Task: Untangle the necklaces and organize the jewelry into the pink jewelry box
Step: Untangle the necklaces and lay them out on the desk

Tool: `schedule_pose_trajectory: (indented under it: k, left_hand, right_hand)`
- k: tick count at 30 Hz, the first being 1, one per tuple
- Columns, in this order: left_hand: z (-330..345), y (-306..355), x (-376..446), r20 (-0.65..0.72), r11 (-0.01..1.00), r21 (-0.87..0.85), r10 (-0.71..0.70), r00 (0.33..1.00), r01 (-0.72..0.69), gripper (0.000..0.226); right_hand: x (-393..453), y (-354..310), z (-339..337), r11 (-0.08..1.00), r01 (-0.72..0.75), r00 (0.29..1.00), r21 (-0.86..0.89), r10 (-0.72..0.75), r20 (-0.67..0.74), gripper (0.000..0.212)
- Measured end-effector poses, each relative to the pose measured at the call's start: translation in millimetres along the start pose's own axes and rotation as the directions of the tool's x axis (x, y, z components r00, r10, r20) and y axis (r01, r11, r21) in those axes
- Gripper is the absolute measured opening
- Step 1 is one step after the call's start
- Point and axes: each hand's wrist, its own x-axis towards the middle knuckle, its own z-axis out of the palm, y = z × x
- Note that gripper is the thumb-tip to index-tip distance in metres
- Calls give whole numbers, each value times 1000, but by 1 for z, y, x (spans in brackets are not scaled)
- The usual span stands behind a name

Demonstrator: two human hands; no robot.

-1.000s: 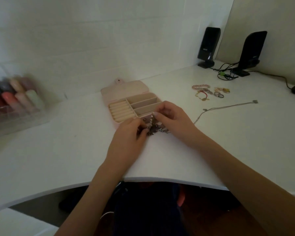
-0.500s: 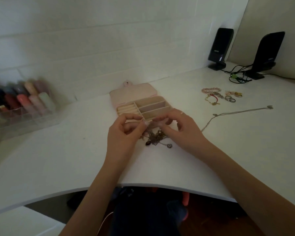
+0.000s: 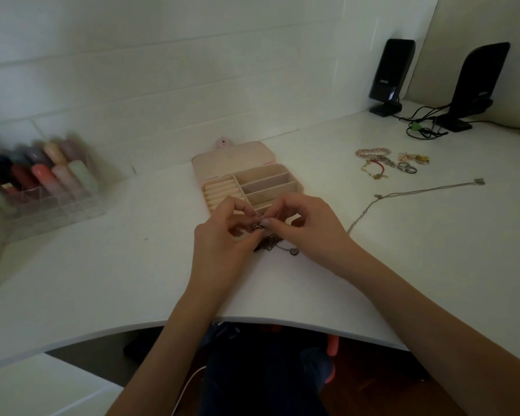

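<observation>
Left hand (image 3: 222,235) and right hand (image 3: 308,226) both pinch the dark tangled metal necklace clump (image 3: 267,243), fingertips meeting above the white bench (image 3: 102,280). Open pink compartmented jewelry box (image 3: 246,178) just beyond the hands; loose silver chain necklace (image 3: 415,193) right of them.

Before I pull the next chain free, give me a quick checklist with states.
1. Both hands on the tangle: ok, left hand and right hand pinch it.
2. Pink jewelry box open: ok.
3. Long compartments free: ok, none shows jewelry.
4. Which chain is in each grip: cannot tell, too small.
5. Loose necklace apart from the tangle: ok.
6. Bracelets and rings put away: not ok, on the desk.
</observation>
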Motion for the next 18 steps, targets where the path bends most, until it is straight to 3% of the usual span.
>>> schedule_pose_trajectory:
  k: [4,11,18]
  left_hand:
    - [-1,-1,1,19,999,-41,6,1000,-5,40]
    - [-2,-4,5,52,972,-198,-122,991,130,24]
    - [-2,-4,5,149,926,-333,-135,980,179,32]
  right_hand:
    - [1,2,0,999,-51,999,-19,51,-1,5]
    - [1,-4,-3,969,-140,990,203,135,38,14]
    - [-2,-12,-10,922,-151,988,357,142,52,14]
